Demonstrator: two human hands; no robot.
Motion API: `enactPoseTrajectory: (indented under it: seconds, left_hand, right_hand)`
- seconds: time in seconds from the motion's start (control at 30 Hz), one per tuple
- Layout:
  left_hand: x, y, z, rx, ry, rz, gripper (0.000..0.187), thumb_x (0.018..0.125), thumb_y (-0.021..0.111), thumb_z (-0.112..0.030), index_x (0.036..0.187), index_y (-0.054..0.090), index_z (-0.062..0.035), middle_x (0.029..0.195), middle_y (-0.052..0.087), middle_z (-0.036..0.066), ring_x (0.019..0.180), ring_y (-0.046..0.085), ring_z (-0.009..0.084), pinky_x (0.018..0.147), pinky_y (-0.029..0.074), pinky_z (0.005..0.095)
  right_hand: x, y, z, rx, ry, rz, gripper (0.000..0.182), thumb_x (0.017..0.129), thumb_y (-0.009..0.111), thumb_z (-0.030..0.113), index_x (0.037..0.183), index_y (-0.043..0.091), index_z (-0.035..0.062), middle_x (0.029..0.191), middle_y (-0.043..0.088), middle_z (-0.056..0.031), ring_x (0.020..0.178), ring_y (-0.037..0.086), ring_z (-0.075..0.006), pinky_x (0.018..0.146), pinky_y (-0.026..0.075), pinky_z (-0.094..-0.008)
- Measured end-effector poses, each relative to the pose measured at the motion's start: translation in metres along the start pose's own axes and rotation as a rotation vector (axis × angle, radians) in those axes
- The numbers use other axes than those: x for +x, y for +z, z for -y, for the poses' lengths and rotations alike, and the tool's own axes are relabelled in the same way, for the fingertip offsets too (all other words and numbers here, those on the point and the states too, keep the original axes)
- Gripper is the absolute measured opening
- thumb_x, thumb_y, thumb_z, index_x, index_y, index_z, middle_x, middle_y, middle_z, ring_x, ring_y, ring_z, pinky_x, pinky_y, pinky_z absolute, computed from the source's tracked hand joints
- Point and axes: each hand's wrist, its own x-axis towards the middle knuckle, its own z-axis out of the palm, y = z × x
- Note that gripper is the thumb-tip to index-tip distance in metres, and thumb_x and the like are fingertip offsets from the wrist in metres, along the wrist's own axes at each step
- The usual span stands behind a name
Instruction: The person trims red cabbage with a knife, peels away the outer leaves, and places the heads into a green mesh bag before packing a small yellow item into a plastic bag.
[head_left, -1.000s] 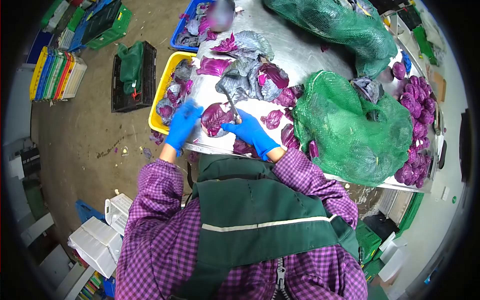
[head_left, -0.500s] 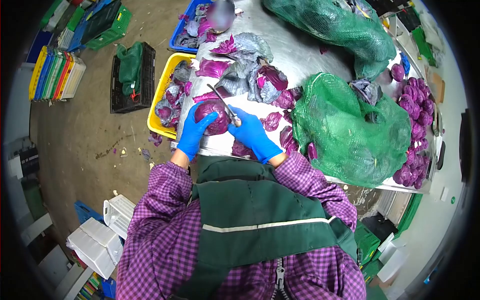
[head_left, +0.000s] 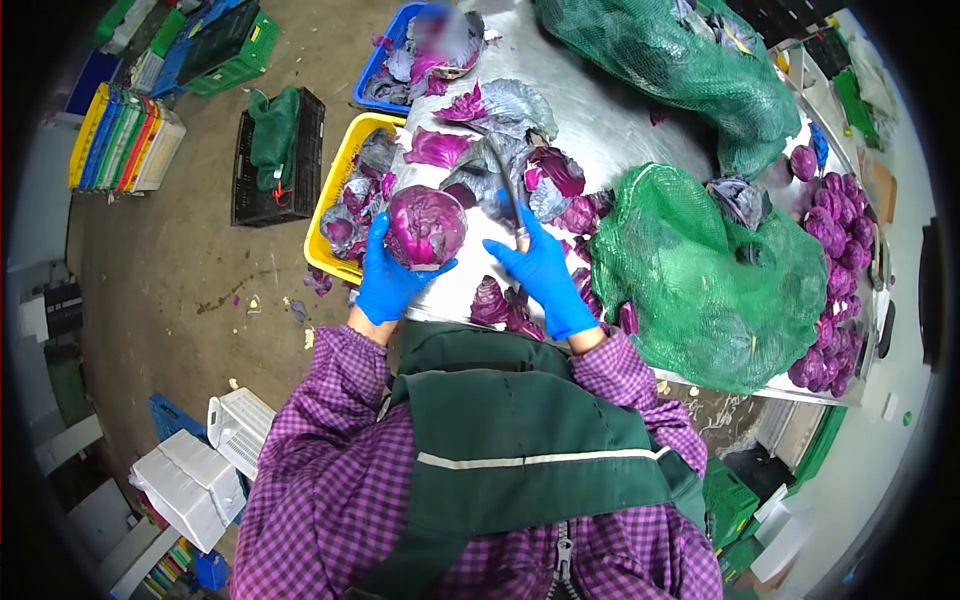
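Note:
A round red cabbage (head_left: 427,228) rests in my left hand (head_left: 390,277), blue-gloved, with the thumb on its left side and the fingers beneath it. My right hand (head_left: 543,272), also gloved in blue, is to the right of the cabbage and holds a knife (head_left: 507,180) by its handle, thumb spread, blade pointing up and away. Loose purple leaves (head_left: 440,148) and greyish outer leaves (head_left: 513,108) lie on the metal table (head_left: 590,110) beyond both hands. More leaves (head_left: 489,301) are at the near edge.
A yellow crate (head_left: 325,225) of leaves stands at the table's left edge, with a blue crate (head_left: 378,77) behind it. Green net sacks (head_left: 710,290) (head_left: 670,70) lie to the right, beside piled red cabbages (head_left: 835,225). A black crate (head_left: 290,160) is on the floor.
My right hand has moved right, away from the cabbage, with the knife. The cabbage now shows a paler, veined face, and my left hand has shifted underneath it.

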Motion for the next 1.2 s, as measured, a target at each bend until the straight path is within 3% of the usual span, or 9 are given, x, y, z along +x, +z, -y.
enactPoseTrajectory:
  seconds: [0.03,0.23,0.5,0.57,0.67,0.8,0.97,1.1,1.2]
  left_hand:
    - [-0.001,0.006,0.000,-0.071,-0.027,-0.044,0.065,0.083,0.055,-0.050,0.136,0.039,-0.0161,0.135,0.043,0.013,0.124,0.044,0.0318,0.099,0.040,0.0549]
    - [0.009,0.000,0.015,-0.152,-0.015,0.128,0.062,0.089,0.044,-0.054,0.135,0.038,-0.0145,0.133,0.044,0.013,0.120,0.047,0.0284,0.094,0.047,0.0447]
    - [0.014,0.005,0.033,-0.285,-0.061,0.158,0.066,0.088,0.044,-0.059,0.138,0.036,-0.0161,0.136,0.043,0.012,0.123,0.045,0.0296,0.100,0.042,0.0461]
    - [0.018,0.000,0.036,-0.285,-0.078,0.189,0.066,0.088,0.043,-0.059,0.138,0.036,-0.0159,0.136,0.043,0.012,0.124,0.043,0.0291,0.101,0.041,0.0456]
    - [0.017,-0.002,0.035,-0.328,-0.117,0.202,0.065,0.089,0.043,-0.058,0.138,0.036,-0.0162,0.136,0.043,0.011,0.124,0.043,0.0284,0.102,0.039,0.0463]
    - [0.015,0.011,0.032,-0.240,-0.075,0.205,0.064,0.089,0.042,-0.058,0.137,0.038,-0.0164,0.135,0.045,0.011,0.123,0.044,0.0277,0.102,0.039,0.0463]
    - [0.015,-0.001,0.028,-0.146,-0.210,0.202,0.056,0.093,0.039,-0.048,0.137,0.039,-0.0116,0.132,0.050,0.010,0.120,0.048,0.0252,0.101,0.040,0.0429]
    - [0.013,-0.005,0.026,-0.042,-0.331,0.026,0.058,0.092,0.040,-0.052,0.134,0.043,-0.0121,0.131,0.050,0.010,0.116,0.051,0.0276,0.100,0.041,0.0463]
    - [0.013,-0.005,0.028,-0.010,-0.356,-0.042,0.059,0.091,0.043,-0.054,0.133,0.044,-0.0126,0.130,0.050,0.011,0.117,0.050,0.0289,0.098,0.042,0.0478]
  right_hand:
    - [0.002,0.009,-0.007,0.123,-0.166,0.081,0.076,0.075,0.076,0.035,0.138,0.041,0.0105,0.122,0.058,-0.0155,0.113,0.055,-0.0225,0.095,0.043,-0.0355]
    - [-0.009,0.014,0.030,0.324,0.019,0.175,0.060,0.081,0.071,0.026,0.134,0.046,0.0107,0.119,0.059,-0.0138,0.108,0.056,-0.0197,0.092,0.044,-0.0341]
    - [-0.009,0.008,0.023,0.039,-0.274,0.078,0.051,0.089,0.062,0.023,0.136,0.044,0.0133,0.127,0.055,-0.0153,0.115,0.055,-0.0244,0.092,0.045,-0.0329]
    - [-0.010,0.005,0.025,-0.050,-0.326,0.084,0.052,0.091,0.057,0.022,0.140,0.039,0.0134,0.131,0.052,-0.0151,0.101,0.061,-0.0197,0.086,0.046,-0.0306]
    - [-0.010,0.003,0.027,-0.207,-0.484,0.078,0.056,0.090,0.059,0.023,0.141,0.037,0.0154,0.137,0.046,-0.0131,0.109,0.059,-0.0263,0.088,0.047,-0.0320]
    - [-0.013,0.001,0.030,-0.351,-0.433,0.143,0.073,0.083,0.066,0.030,0.144,0.027,0.0211,0.140,0.042,-0.0126,0.104,0.061,-0.0282,0.082,0.052,-0.0356]
    - [-0.002,-0.001,0.010,-0.415,-0.617,-0.006,0.062,0.079,0.068,0.034,0.135,0.045,0.0189,0.127,0.055,-0.0101,0.089,0.065,-0.0273,0.076,0.053,-0.0366]
    - [-0.001,-0.018,0.015,-0.502,-0.660,0.101,0.046,0.079,0.067,0.033,0.120,0.057,0.0157,0.104,0.065,-0.0084,0.080,0.066,-0.0271,0.068,0.053,-0.0383]
    - [-0.006,-0.017,0.019,-0.667,-0.516,0.167,0.043,0.075,0.072,0.030,0.113,0.062,0.0122,0.096,0.067,-0.0101,0.078,0.066,-0.0271,0.066,0.052,-0.0356]
